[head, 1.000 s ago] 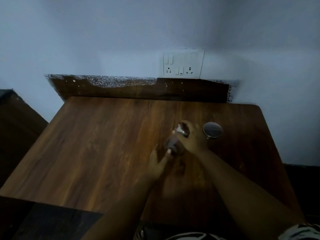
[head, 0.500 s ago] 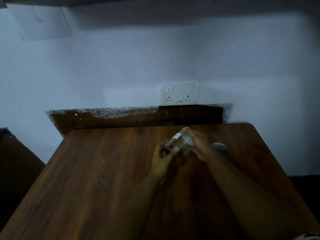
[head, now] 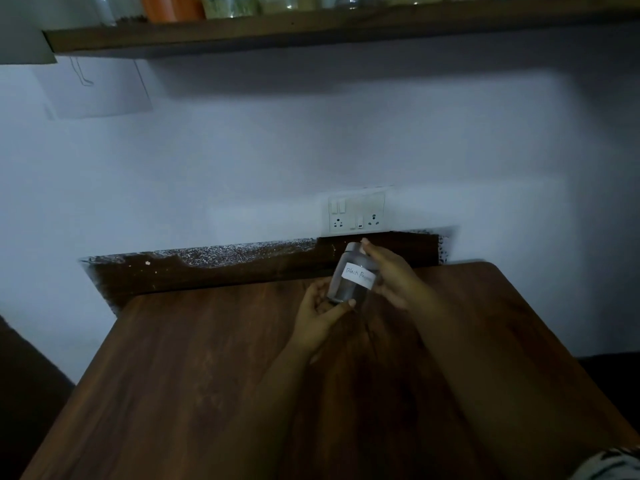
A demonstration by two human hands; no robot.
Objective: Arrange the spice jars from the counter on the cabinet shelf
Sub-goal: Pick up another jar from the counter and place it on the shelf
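Note:
A clear glass spice jar (head: 351,277) with a dark spice inside and a white handwritten label is held above the wooden counter (head: 207,358), near the back wall. My left hand (head: 320,315) cups it from below at the base. My right hand (head: 391,275) grips its right side and top. The jar leans slightly to the left. High above runs a dark wooden shelf (head: 311,32) with several jars (head: 228,5) standing on it, cut off by the top edge. The second jar seen before on the counter is hidden behind my right hand.
A white switch and socket plate (head: 356,213) sits on the wall just behind the jar. A dark splashback strip (head: 207,268) runs along the counter's back edge. A pale sheet (head: 97,88) hangs on the wall at upper left.
Both hands lifted the jar off the counter and turned it more upright, so its label faces me. My view tilted up, bringing the shelf and its jars into sight.

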